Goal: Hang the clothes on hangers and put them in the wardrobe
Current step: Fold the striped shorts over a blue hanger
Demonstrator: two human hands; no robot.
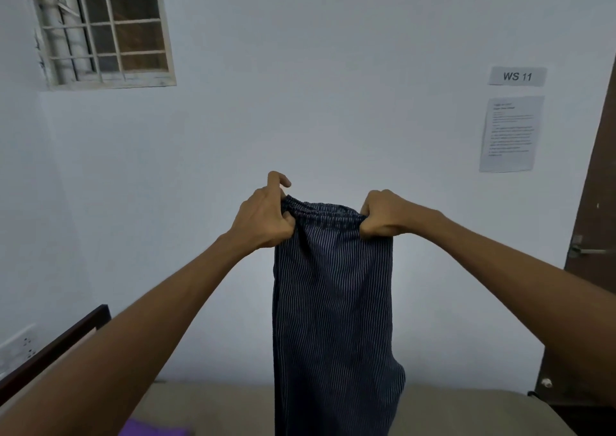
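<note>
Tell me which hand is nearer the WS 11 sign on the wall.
Right. The right hand grips the waistband of the striped trousers on the side toward the WS 11 sign, below and left of it in view. The left hand grips the far end.

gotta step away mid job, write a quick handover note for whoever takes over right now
Left hand: grips the left end of the trousers' waistband, index finger raised.
Right hand: fingers curled round the right end of the waistband.
Trousers: dark, pinstriped, held up in front of the wall, hanging straight down over the bed.
Purple cloth: lies on the bed at the bottom edge, likely another garment.
Done: trousers picked up and held out by the waist.
Left: no hanger or wardrobe in view; find a hanger, hang the trousers, put them in the wardrobe, then see to the purple cloth.
</note>
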